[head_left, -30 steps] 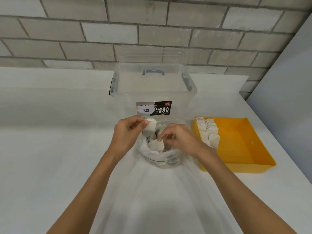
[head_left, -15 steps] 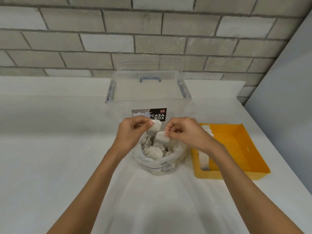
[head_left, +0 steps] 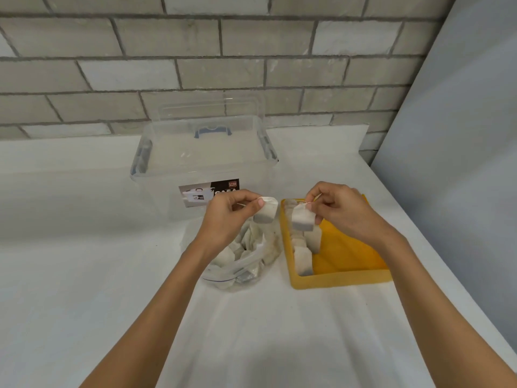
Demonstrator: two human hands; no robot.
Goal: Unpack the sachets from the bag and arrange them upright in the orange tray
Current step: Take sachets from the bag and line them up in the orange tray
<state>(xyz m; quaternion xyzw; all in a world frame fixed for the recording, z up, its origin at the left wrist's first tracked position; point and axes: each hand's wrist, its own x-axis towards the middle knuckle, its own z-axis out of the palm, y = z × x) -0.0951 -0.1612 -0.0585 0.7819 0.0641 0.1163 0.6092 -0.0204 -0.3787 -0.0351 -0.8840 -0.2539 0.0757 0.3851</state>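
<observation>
A clear plastic bag (head_left: pixel 237 271) with several white sachets in it lies on the white table. Above the bag, my left hand (head_left: pixel 226 217) pinches one white sachet (head_left: pixel 266 214). To its right my right hand (head_left: pixel 340 210) pinches a second sachet (head_left: pixel 302 219) over the left side of the orange tray (head_left: pixel 341 280). Several sachets (head_left: pixel 303 259) stand upright in a row along the tray's left wall. The rest of the tray floor is bare.
A clear storage box (head_left: pixel 204 163) with a blue handle and a dark label stands just behind the bag. A grey brick wall runs along the back. A grey panel (head_left: pixel 461 163) borders the table on the right.
My right hand lifted a sachet out of the bag and carried it right, over the tray. My left hand kept its sachet and rose slightly. The camera view shifted.
</observation>
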